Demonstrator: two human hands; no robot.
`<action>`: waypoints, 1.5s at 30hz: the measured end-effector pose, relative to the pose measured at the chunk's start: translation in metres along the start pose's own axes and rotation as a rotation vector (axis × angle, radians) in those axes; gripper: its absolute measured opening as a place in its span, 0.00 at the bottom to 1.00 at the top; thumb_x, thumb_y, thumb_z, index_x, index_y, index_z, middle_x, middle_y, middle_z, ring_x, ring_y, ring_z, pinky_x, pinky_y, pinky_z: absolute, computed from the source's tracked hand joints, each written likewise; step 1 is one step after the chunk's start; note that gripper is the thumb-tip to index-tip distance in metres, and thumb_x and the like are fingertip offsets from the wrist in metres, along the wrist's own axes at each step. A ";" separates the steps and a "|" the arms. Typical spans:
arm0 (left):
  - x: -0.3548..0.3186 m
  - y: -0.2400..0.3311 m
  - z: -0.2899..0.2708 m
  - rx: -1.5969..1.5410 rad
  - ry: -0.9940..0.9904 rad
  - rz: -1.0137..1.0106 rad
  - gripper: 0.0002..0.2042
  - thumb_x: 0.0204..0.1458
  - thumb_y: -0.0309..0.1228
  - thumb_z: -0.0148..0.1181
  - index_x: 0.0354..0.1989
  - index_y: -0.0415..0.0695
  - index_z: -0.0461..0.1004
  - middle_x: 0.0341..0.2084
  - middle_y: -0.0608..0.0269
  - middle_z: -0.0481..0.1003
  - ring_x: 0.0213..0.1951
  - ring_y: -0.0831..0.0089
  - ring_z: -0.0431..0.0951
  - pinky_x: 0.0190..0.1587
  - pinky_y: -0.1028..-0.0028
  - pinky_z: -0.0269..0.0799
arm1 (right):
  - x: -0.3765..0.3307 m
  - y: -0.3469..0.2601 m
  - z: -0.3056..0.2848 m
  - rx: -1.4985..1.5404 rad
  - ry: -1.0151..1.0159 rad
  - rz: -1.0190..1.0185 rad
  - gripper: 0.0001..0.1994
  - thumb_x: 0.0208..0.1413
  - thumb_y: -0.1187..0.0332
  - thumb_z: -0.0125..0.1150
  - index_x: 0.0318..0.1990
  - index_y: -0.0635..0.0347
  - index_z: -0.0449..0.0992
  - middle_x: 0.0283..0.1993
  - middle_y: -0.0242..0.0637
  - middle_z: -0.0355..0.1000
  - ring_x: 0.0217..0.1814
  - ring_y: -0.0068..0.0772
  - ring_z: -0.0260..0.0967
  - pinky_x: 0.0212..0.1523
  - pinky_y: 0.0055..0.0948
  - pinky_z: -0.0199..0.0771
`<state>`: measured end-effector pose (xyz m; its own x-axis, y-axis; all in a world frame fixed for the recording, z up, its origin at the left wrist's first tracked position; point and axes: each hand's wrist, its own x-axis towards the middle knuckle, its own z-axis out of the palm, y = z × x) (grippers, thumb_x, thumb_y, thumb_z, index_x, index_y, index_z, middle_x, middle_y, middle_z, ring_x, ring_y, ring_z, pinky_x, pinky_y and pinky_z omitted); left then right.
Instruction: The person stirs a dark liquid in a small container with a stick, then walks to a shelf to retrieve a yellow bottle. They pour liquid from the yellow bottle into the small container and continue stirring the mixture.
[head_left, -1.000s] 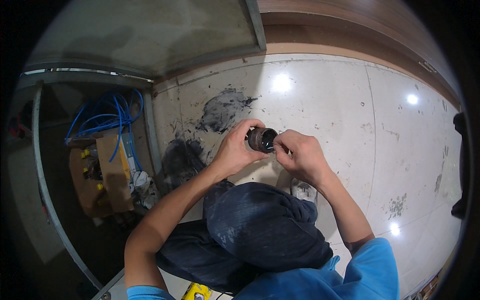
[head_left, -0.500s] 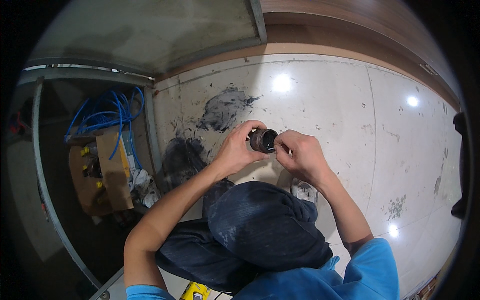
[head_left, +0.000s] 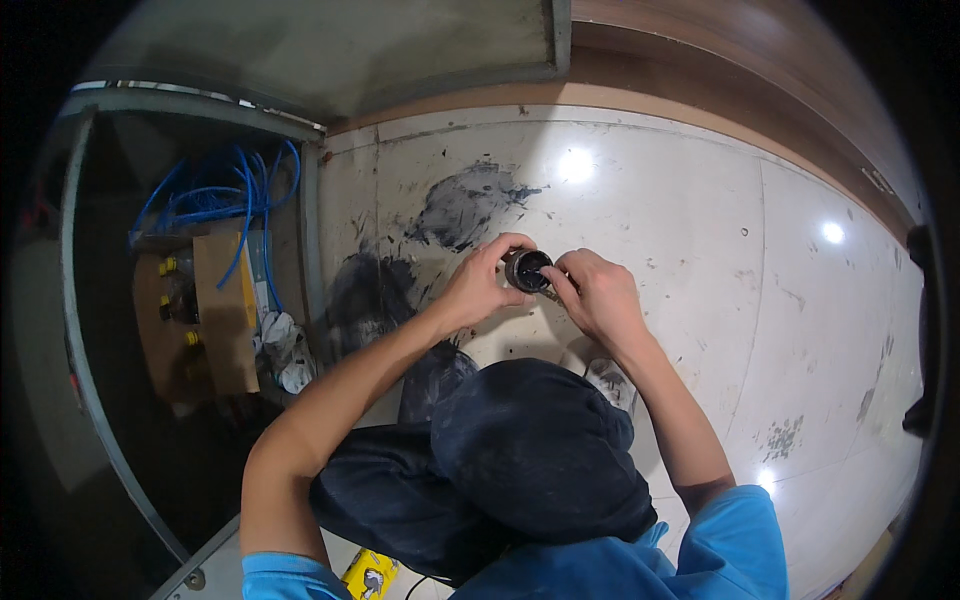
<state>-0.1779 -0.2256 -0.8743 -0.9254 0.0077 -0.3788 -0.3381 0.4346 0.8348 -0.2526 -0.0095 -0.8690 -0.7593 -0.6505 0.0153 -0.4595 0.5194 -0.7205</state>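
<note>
My left hand [head_left: 483, 283] is wrapped round the side of a short, dark, hollow cylinder [head_left: 530, 269], thumb below and fingers above. Its open round end is tipped up and toward the right, and the inside looks black with a small pale glint. At that opening my right hand [head_left: 597, 292] is closed, thumb and fingertips pinched together by the rim. Whatever lies in this pinch is too small and too hidden to name. Both hands are in front of my bent knees, above the pale floor.
Black smears [head_left: 465, 205] mark the pale tiled floor [head_left: 670, 220]. To the left, a metal-framed cabinet [head_left: 312, 230] holds blue tubing [head_left: 215, 195], a cardboard box [head_left: 228, 330] with yellow-capped bottles, and a crumpled white bag [head_left: 287, 352]. A yellow packet [head_left: 369, 574] lies near my left sleeve.
The cylinder's opening has turned more toward me. My right fingers have shifted slightly at its rim, the thumb now nearer the opening. The whole view has moved a little.
</note>
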 end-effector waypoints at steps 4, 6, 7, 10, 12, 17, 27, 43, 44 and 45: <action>0.004 -0.025 0.002 0.065 0.045 0.009 0.36 0.41 0.29 0.85 0.63 0.51 0.75 0.54 0.61 0.78 0.58 0.61 0.77 0.61 0.60 0.72 | 0.011 0.004 0.018 -0.043 -0.080 0.085 0.16 0.69 0.57 0.66 0.36 0.62 0.83 0.33 0.46 0.79 0.33 0.55 0.78 0.36 0.47 0.78; 0.006 -0.041 0.004 0.070 0.063 0.020 0.36 0.40 0.28 0.85 0.62 0.50 0.75 0.54 0.60 0.77 0.59 0.59 0.76 0.61 0.60 0.73 | 0.013 0.007 0.023 -0.027 -0.063 0.119 0.17 0.69 0.56 0.65 0.36 0.62 0.83 0.34 0.48 0.80 0.33 0.56 0.79 0.37 0.48 0.78; 0.008 -0.051 0.007 0.080 0.079 0.025 0.36 0.39 0.28 0.85 0.61 0.50 0.75 0.54 0.59 0.77 0.59 0.58 0.76 0.62 0.60 0.73 | 0.013 0.010 0.025 -0.022 -0.044 0.122 0.17 0.69 0.56 0.65 0.36 0.63 0.83 0.34 0.48 0.80 0.34 0.57 0.79 0.38 0.49 0.78; 0.017 -0.084 0.020 0.126 0.156 0.074 0.37 0.36 0.25 0.85 0.60 0.48 0.75 0.55 0.58 0.77 0.60 0.57 0.76 0.63 0.59 0.72 | 0.010 0.019 0.031 0.005 -0.026 0.175 0.15 0.69 0.58 0.65 0.38 0.63 0.84 0.36 0.51 0.81 0.36 0.58 0.80 0.40 0.49 0.78; 0.020 -0.104 0.034 0.006 0.207 0.093 0.38 0.31 0.19 0.83 0.58 0.45 0.76 0.55 0.54 0.78 0.59 0.53 0.77 0.65 0.58 0.72 | 0.005 0.021 0.033 -0.011 0.001 0.183 0.13 0.69 0.61 0.65 0.39 0.64 0.84 0.38 0.53 0.81 0.40 0.59 0.81 0.43 0.48 0.79; 0.025 -0.130 0.046 0.086 0.231 0.151 0.28 0.44 0.30 0.81 0.56 0.46 0.78 0.56 0.55 0.77 0.61 0.48 0.76 0.64 0.54 0.72 | 0.000 0.005 0.037 0.037 -0.046 0.217 0.11 0.70 0.66 0.63 0.42 0.67 0.83 0.36 0.54 0.79 0.36 0.57 0.77 0.40 0.44 0.76; 0.021 -0.123 -0.079 0.528 -0.093 -0.362 0.15 0.49 0.30 0.68 0.43 0.34 0.85 0.39 0.39 0.85 0.43 0.45 0.86 0.48 0.50 0.81 | 0.013 0.000 0.032 0.158 0.017 0.274 0.11 0.73 0.69 0.60 0.47 0.69 0.82 0.37 0.43 0.80 0.31 0.32 0.69 0.36 0.34 0.73; -0.309 -0.096 -0.406 -0.033 0.793 -1.274 0.16 0.53 0.32 0.77 0.48 0.40 0.85 0.52 0.47 0.84 0.45 0.59 0.88 0.50 0.60 0.85 | 0.007 0.007 0.028 0.175 -0.112 0.201 0.10 0.73 0.70 0.60 0.45 0.69 0.82 0.34 0.44 0.78 0.30 0.30 0.68 0.34 0.33 0.71; -0.316 -0.099 -0.412 -0.102 0.953 -1.242 0.17 0.53 0.32 0.77 0.49 0.40 0.85 0.53 0.47 0.83 0.46 0.59 0.88 0.50 0.60 0.85 | 0.004 0.007 0.026 0.171 -0.117 0.212 0.09 0.73 0.70 0.61 0.45 0.69 0.82 0.34 0.44 0.78 0.29 0.30 0.68 0.34 0.33 0.71; -0.320 -0.105 -0.417 -0.174 1.087 -1.204 0.17 0.52 0.31 0.77 0.49 0.40 0.85 0.55 0.47 0.83 0.47 0.59 0.88 0.51 0.60 0.85 | 0.001 0.007 0.025 0.172 -0.123 0.216 0.09 0.72 0.70 0.61 0.45 0.69 0.82 0.34 0.44 0.77 0.29 0.30 0.68 0.34 0.32 0.71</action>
<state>0.0824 -0.6493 -0.6740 0.2196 -0.8771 -0.4271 -0.8582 -0.3819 0.3430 -0.2448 -0.0206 -0.8915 -0.7645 -0.6031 -0.2277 -0.2004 0.5581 -0.8052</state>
